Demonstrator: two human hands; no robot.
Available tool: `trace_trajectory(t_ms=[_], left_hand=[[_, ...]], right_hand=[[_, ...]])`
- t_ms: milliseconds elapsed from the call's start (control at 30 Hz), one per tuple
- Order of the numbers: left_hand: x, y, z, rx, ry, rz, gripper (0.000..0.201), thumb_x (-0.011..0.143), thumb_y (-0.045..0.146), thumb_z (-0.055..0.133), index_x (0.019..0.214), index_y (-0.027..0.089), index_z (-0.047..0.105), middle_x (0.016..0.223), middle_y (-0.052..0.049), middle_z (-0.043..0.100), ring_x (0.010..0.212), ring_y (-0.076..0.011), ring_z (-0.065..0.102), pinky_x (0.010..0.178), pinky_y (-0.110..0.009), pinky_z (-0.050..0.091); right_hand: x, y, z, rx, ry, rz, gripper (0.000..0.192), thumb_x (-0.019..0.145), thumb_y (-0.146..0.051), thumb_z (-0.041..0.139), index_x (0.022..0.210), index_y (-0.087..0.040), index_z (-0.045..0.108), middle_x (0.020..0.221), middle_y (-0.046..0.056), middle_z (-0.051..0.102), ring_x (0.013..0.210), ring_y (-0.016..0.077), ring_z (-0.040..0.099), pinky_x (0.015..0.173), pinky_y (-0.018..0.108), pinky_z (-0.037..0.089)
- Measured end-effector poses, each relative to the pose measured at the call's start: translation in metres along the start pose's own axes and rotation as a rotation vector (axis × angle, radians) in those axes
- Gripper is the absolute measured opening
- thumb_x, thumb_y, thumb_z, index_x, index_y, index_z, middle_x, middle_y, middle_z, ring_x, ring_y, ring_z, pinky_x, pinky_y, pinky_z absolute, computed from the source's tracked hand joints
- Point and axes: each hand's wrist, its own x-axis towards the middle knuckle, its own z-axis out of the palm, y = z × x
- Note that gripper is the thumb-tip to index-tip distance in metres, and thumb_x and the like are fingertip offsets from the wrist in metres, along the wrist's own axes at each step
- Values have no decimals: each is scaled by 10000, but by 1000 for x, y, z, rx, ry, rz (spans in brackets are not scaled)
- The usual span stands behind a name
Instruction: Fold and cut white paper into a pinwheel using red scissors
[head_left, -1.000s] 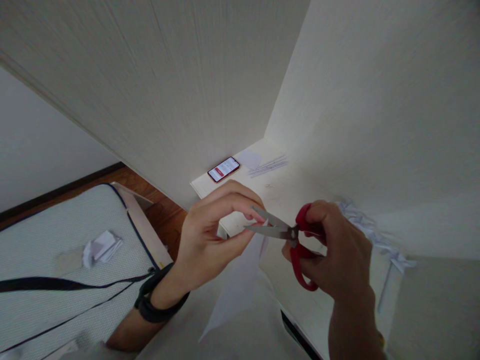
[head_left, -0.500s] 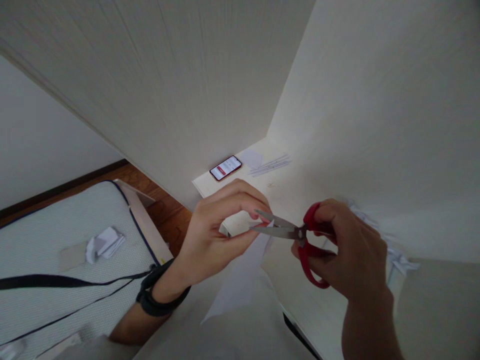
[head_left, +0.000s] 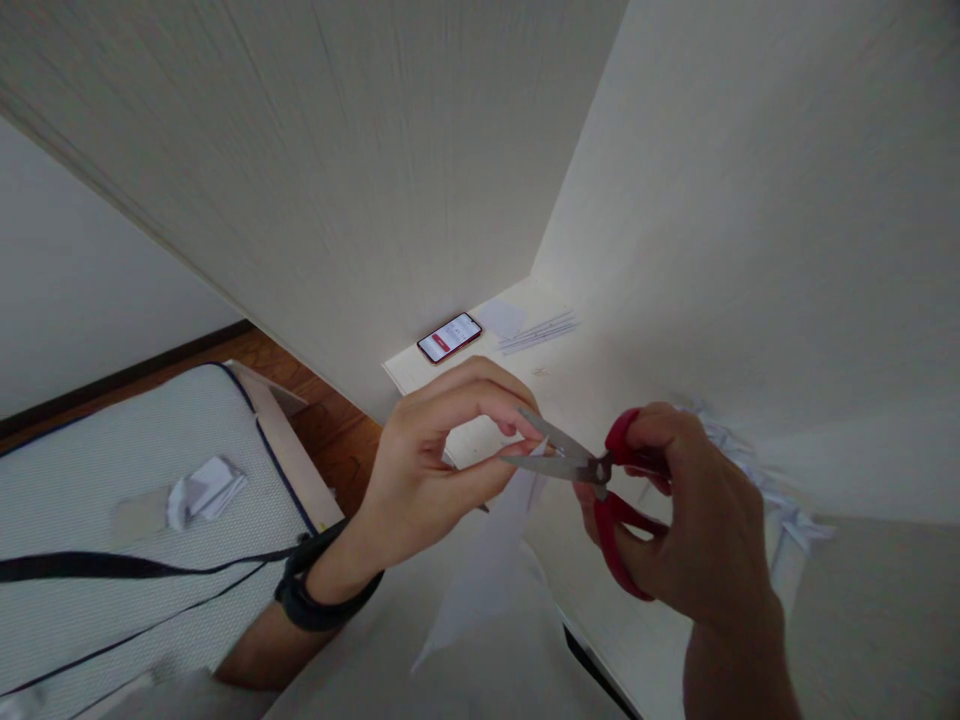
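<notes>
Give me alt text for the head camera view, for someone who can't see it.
A left hand pinches a strip of white paper while the right hand works red-handled scissors, blades open at the paper's top edge. Beyond them, a phone with a lit screen lies on a pale desk in a corner.

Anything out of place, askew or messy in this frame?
Yes: a crumpled wad of paper lies on the mattress at left, and more crumpled scraps sit on the desk behind the right hand holding red scissors. The left hand pinches a white sheet.
</notes>
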Motion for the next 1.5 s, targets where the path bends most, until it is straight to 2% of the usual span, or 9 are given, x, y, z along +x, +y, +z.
trace_trajectory(t_ms=[167, 500, 1167, 1500], left_hand=[[1, 0, 0, 29, -2, 1, 82, 829, 98, 692, 788, 168, 682, 770, -25, 656, 697, -138, 592, 637, -259, 496], [-1, 1, 2, 42, 29, -4, 66, 825, 95, 697, 818, 160, 700, 788, -25, 651, 716, -135, 587, 636, -260, 484], [-4, 2, 3, 46, 91, 29, 81, 813, 103, 717, 824, 182, 704, 772, -18, 662, 693, -136, 587, 592, -273, 475], [-3, 3, 2, 14, 101, 33, 129, 824, 47, 675, 829, 173, 703, 779, -22, 659, 716, -134, 597, 609, -284, 482]], right_hand=[[1, 0, -1, -18, 17, -12, 240, 721, -200, 613, 858, -234, 419, 726, -33, 560, 554, 102, 497, 454, 209, 389], [2, -1, 1, -46, 54, -7, 254, 691, -183, 616, 835, -250, 417, 683, -52, 545, 492, 97, 426, 444, 224, 338], [1, -6, 0, -40, 38, 19, 249, 707, -196, 605, 851, -246, 408, 724, -40, 558, 517, 100, 434, 469, 228, 368], [7, -7, 2, -48, 47, 8, 253, 678, -159, 581, 835, -256, 407, 709, -38, 560, 504, 114, 438, 459, 248, 357]])
